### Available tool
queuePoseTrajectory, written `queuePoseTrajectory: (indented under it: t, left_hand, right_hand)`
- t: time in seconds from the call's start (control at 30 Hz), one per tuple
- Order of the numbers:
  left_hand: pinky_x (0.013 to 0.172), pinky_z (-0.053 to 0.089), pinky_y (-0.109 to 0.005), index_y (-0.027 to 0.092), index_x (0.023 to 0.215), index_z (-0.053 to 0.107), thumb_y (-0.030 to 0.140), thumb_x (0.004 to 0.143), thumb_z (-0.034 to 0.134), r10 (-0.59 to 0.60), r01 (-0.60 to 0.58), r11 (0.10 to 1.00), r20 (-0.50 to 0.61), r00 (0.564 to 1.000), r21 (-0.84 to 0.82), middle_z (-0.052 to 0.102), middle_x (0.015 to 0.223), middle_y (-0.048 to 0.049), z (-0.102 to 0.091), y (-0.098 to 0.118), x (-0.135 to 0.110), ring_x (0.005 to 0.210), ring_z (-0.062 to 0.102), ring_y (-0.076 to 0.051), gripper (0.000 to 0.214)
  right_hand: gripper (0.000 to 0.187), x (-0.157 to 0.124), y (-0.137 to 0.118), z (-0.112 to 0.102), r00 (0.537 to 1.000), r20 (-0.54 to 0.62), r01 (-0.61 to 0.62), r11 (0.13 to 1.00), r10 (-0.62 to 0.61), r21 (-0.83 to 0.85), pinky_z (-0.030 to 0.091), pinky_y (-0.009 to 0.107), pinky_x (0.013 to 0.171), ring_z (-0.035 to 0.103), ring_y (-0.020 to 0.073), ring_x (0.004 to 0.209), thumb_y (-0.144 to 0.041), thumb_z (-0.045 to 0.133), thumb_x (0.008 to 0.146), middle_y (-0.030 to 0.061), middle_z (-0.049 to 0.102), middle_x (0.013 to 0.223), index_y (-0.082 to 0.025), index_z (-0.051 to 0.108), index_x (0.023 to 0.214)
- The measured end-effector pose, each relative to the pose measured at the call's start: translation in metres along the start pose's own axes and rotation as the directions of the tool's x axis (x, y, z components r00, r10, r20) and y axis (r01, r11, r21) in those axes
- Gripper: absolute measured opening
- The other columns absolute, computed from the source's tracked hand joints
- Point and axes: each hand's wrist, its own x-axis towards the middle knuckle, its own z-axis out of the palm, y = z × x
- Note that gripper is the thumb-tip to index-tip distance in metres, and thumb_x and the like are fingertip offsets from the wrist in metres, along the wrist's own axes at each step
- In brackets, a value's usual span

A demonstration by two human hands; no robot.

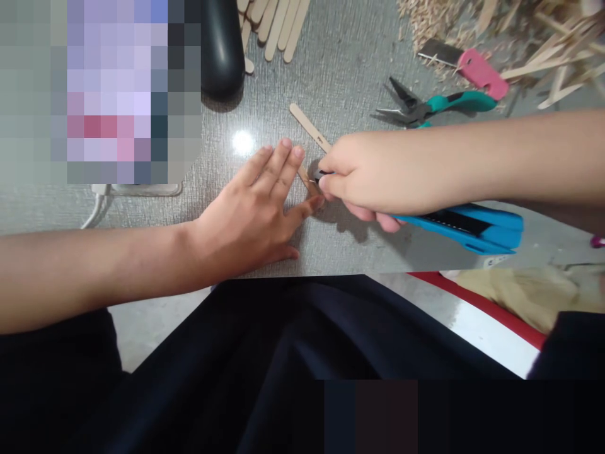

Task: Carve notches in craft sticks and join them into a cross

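Observation:
A flat wooden craft stick (pixel 306 123) lies slantwise on the grey table (pixel 345 69). My left hand (pixel 258 202) lies flat on the table, fingers stretched out, its fingertips pressing the near end of the stick. My right hand (pixel 363 180) is closed around a blue utility knife (pixel 472 227), whose tip meets the stick right beside my left fingertips. The knife's handle sticks out to the right below my wrist.
Several more wooden sticks (pixel 276 25) lie at the back beside a black rounded object (pixel 221 47). Teal-handled pliers (pixel 435 106), a pink-handled blade (pixel 472 68) and a heap of wood shavings and scraps (pixel 520 31) fill the back right. A white cable (pixel 97 205) runs at the left.

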Motion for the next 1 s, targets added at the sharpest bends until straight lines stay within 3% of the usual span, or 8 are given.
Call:
queuePoseTrajectory:
  t: [0.07, 0.17, 0.3, 0.47, 0.57, 0.8, 0.9, 1.0]
  left_hand:
    - [0.151, 0.028, -0.086, 0.021, 0.187, 0.048, 0.057, 0.108, 0.073, -0.001, 0.001, 1.000, 0.008, 1.000, 0.002, 0.031, 0.203, -0.0164, 0.000, 0.000, 0.000, 0.188, 0.022, -0.060, 0.091]
    - [0.151, 0.029, -0.085, 0.019, 0.185, 0.051, 0.058, 0.109, 0.073, -0.001, 0.001, 1.000, -0.006, 1.000, 0.011, 0.033, 0.202, -0.0177, 0.001, -0.001, -0.001, 0.188, 0.024, -0.060, 0.088]
    - [0.150, 0.030, -0.085, 0.019, 0.181, 0.055, 0.058, 0.111, 0.072, 0.039, -0.037, 0.999, -0.054, 0.998, 0.029, 0.030, 0.202, -0.0185, 0.005, -0.004, -0.005, 0.187, 0.026, -0.060, 0.081]
    - [0.149, 0.033, -0.085, 0.020, 0.179, 0.055, 0.056, 0.114, 0.069, 0.082, -0.078, 0.996, -0.114, 0.990, 0.039, 0.029, 0.203, -0.0187, 0.011, -0.009, -0.008, 0.186, 0.029, -0.061, 0.077]
    - [0.147, 0.035, -0.086, 0.019, 0.177, 0.057, 0.055, 0.113, 0.070, 0.091, -0.087, 0.996, -0.136, 0.987, 0.034, 0.033, 0.201, -0.0184, 0.012, -0.010, -0.008, 0.185, 0.031, -0.061, 0.074]
    - [0.146, 0.038, -0.087, 0.022, 0.179, 0.056, 0.056, 0.109, 0.076, 0.097, -0.090, 0.994, -0.129, 0.987, 0.059, 0.036, 0.200, -0.0203, 0.010, -0.010, -0.008, 0.184, 0.034, -0.060, 0.081]
    - [0.144, 0.041, -0.087, 0.021, 0.177, 0.058, 0.055, 0.108, 0.077, 0.099, -0.092, 0.995, -0.187, 0.977, 0.047, 0.038, 0.199, -0.0210, 0.012, -0.010, -0.009, 0.182, 0.039, -0.060, 0.079]
    - [0.143, 0.041, -0.089, 0.021, 0.176, 0.059, 0.054, 0.109, 0.075, 0.097, -0.090, 0.995, -0.175, 0.980, 0.047, 0.038, 0.199, -0.0207, 0.013, -0.010, -0.008, 0.182, 0.039, -0.061, 0.077]
  right_hand:
    - [0.055, -0.002, -0.010, -0.005, 0.994, 0.089, -0.059, 0.993, 0.068, -0.102, 0.043, 0.031, 0.049, 0.055, 0.0152, 0.036, -0.029, 0.057, 0.115, 0.0042, 0.060, 0.045, -0.025, 0.056, 0.061]
    - [0.048, -0.003, -0.016, -0.008, 0.987, 0.157, -0.030, 0.998, 0.039, -0.057, 0.052, 0.030, 0.057, 0.065, 0.0166, 0.045, -0.029, 0.052, 0.119, 0.0023, 0.065, 0.054, -0.025, 0.059, 0.071]
    - [0.036, -0.004, -0.009, -0.005, 0.991, 0.113, -0.072, 0.996, 0.065, 0.054, 0.046, 0.027, 0.048, 0.061, 0.0139, 0.039, -0.022, 0.050, 0.119, -0.0032, 0.064, 0.057, -0.025, 0.061, 0.085]
    - [0.034, -0.007, 0.004, -0.007, 0.989, 0.124, 0.064, 0.990, -0.079, 0.123, 0.048, 0.023, 0.053, 0.062, 0.0108, 0.044, -0.031, 0.058, 0.119, -0.0038, 0.067, 0.062, -0.024, 0.063, 0.086]
    - [0.036, -0.005, 0.007, -0.007, 0.987, 0.118, 0.090, 0.986, -0.106, 0.138, 0.050, 0.023, 0.055, 0.062, 0.0105, 0.045, -0.031, 0.059, 0.121, -0.0037, 0.067, 0.062, -0.023, 0.064, 0.086]
    - [0.044, 0.007, 0.004, 0.000, 0.995, 0.089, 0.026, 0.996, -0.033, 0.084, 0.048, 0.024, 0.044, 0.060, 0.0126, 0.038, -0.021, 0.049, 0.124, -0.0023, 0.064, 0.056, -0.022, 0.062, 0.081]
    - [0.039, 0.004, 0.012, 0.002, 0.993, 0.089, 0.062, 0.985, -0.076, 0.159, 0.048, 0.024, 0.045, 0.060, 0.0122, 0.040, -0.018, 0.048, 0.123, -0.0028, 0.064, 0.057, -0.021, 0.064, 0.087]
    - [0.031, 0.004, 0.026, 0.007, 0.985, 0.060, 0.139, 0.955, -0.160, 0.262, 0.050, 0.025, 0.047, 0.063, 0.0128, 0.043, -0.022, 0.050, 0.122, -0.0020, 0.067, 0.062, -0.021, 0.066, 0.095]
